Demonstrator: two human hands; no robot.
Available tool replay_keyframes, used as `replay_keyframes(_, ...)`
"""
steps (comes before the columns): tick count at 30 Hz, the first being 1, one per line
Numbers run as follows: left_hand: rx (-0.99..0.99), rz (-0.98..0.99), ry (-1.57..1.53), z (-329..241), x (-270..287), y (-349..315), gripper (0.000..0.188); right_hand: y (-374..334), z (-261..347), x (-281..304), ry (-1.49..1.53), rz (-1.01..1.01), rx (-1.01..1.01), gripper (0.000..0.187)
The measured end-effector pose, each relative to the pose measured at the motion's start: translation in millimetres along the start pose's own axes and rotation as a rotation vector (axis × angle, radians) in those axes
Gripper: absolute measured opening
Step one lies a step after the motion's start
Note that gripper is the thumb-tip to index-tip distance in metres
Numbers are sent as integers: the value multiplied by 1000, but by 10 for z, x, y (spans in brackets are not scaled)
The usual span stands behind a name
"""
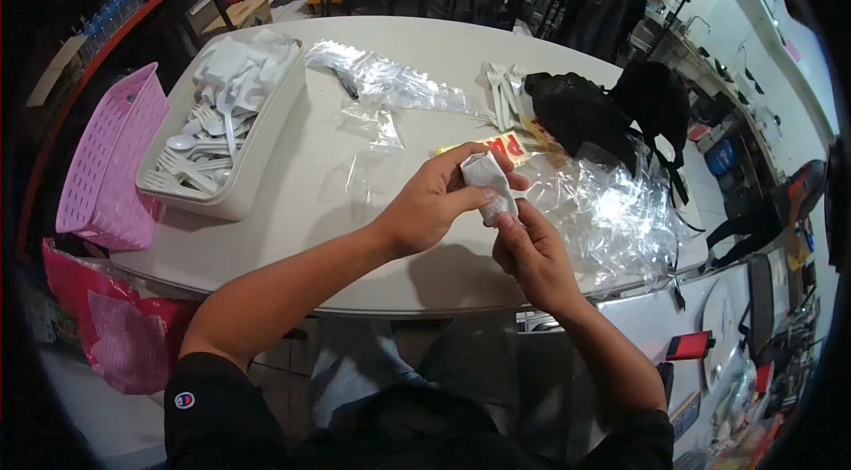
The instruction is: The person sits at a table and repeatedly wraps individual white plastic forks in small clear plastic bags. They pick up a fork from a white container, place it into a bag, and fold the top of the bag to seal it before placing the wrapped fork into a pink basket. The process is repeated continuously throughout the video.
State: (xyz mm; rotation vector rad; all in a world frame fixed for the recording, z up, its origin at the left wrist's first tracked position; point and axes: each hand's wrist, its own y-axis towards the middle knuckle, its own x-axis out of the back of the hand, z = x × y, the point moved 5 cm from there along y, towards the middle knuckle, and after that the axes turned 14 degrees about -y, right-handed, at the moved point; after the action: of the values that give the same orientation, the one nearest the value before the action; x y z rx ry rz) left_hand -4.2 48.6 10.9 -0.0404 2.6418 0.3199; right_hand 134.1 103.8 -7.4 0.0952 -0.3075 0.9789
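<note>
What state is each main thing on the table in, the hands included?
White paper napkin, folded small; anything inside is hidden
Left hand, closed on the napkin
Right hand, pinching its lower end
Beige rectangular plastic bin, open, holding white plastic cutlery and crumpled white tissue
Loose white plastic forks, lying bunched
Clear plastic packaging at right, wrinkled, spread out
Black fabric heap, crumpled

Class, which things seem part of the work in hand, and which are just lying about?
Likely part of the work:
- white folded tissue, between left hand and right hand
- white plastic cutlery
- clear plastic bags

Probably just lying about:
- black cloth bundle
- pink basket
- red-and-black object
</note>
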Motion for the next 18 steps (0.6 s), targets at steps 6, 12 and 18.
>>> replay_keyframes(6,-30,-59,333,-166,54,-10,38,12,42,70,-374,-170,110,22)
replay_keyframes(12,-141,-48,645,-246,197,10,27,-11,128,93,-678,-223,203,22)
replay_keyframes(18,-461,23,820,-328,8,-86,20,-53,321,247,-709,-72,151,27)
